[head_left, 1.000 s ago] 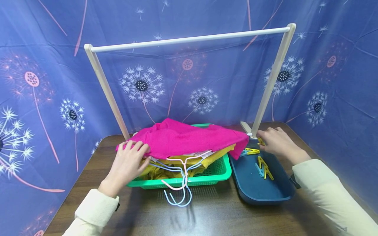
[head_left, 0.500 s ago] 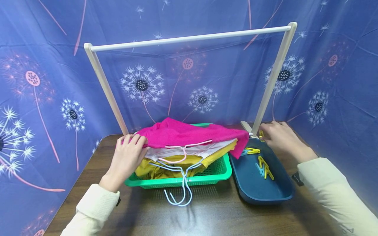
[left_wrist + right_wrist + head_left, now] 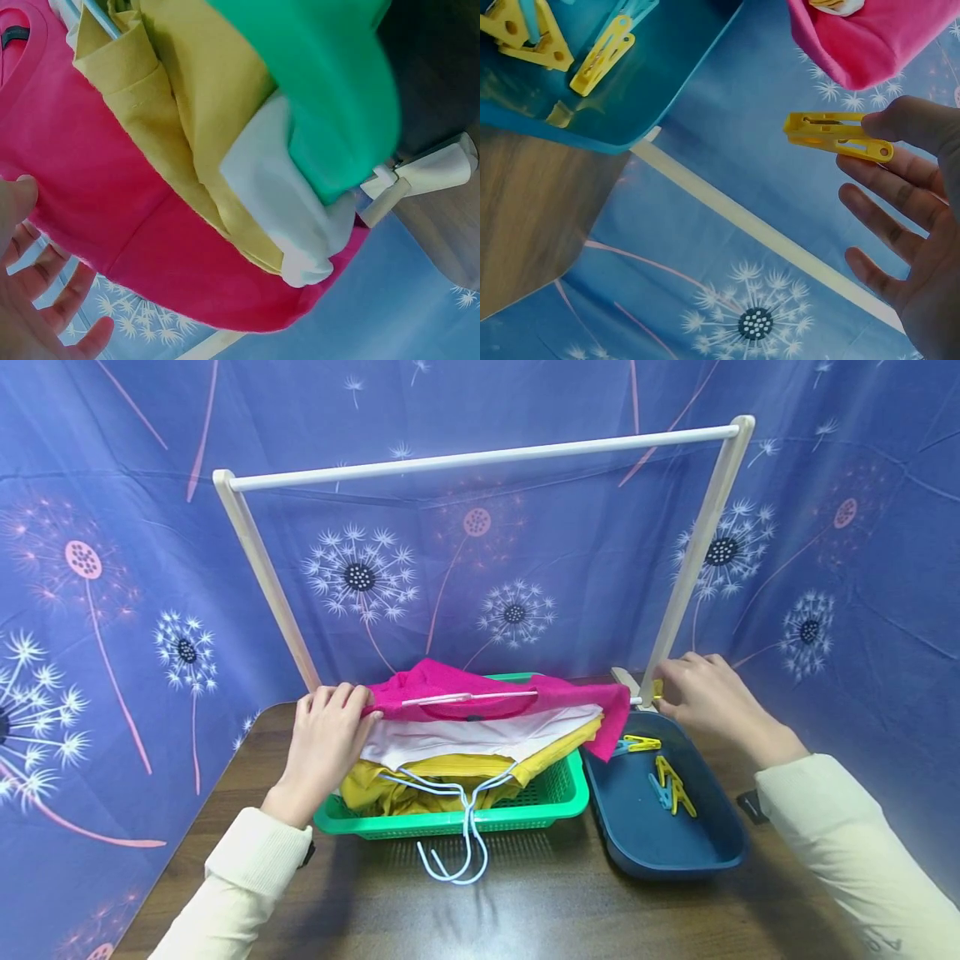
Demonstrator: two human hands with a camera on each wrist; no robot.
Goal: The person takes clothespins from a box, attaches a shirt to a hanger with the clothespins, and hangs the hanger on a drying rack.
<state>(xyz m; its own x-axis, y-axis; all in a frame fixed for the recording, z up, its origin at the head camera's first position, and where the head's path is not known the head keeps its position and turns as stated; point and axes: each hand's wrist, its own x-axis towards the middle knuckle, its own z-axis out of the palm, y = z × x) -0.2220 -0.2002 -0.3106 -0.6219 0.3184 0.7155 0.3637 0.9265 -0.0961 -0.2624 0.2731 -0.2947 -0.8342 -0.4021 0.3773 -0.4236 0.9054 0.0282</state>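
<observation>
- Curtain (image 3: pixel 585 560): beyond the fingers of the left hand (image 3: pixel 330 727) and right hand (image 3: pixel 705 693), across the background.
- Desk (image 3: pixel 555 902): beneath all the fingers.
- Rack (image 3: pixel 480 460): upright, bar above and beyond the fingers; one post just past the left fingers, the other just beside the right ones.
- Basket (image 3: pixel 547 814): between the hands, right of the left fingers and nearer the person.
- Pink top (image 3: pixel 480 683): edge in the left fingers, cloth stretching right from them over the basket's back part.
- Tray (image 3: pixel 660 839): below the right fingers, nearer the person.
- Yellow top (image 3: pixel 375 797): in the basket, nearer the person than the left fingers and to their right.
- White top (image 3: pixel 465 739): right of the left fingers, between pink top and yellow top.
- Blue hangers (image 3: pixel 468 814): same side of the left fingers, hooks over the basket's front rim.
- Pink hanger (image 3: pixel 468 697): right of the left fingers, against the pink top.
- Left fingers: thumb before the pink top's edge, the rest behind, gripping it.
- Right fingers: thumb and forefinger pinched on a yellow clip (image 3: pixel 817 139), others spread.
- Loose clips (image 3: pixel 678 789): in the tray, below the right fingers.
</observation>
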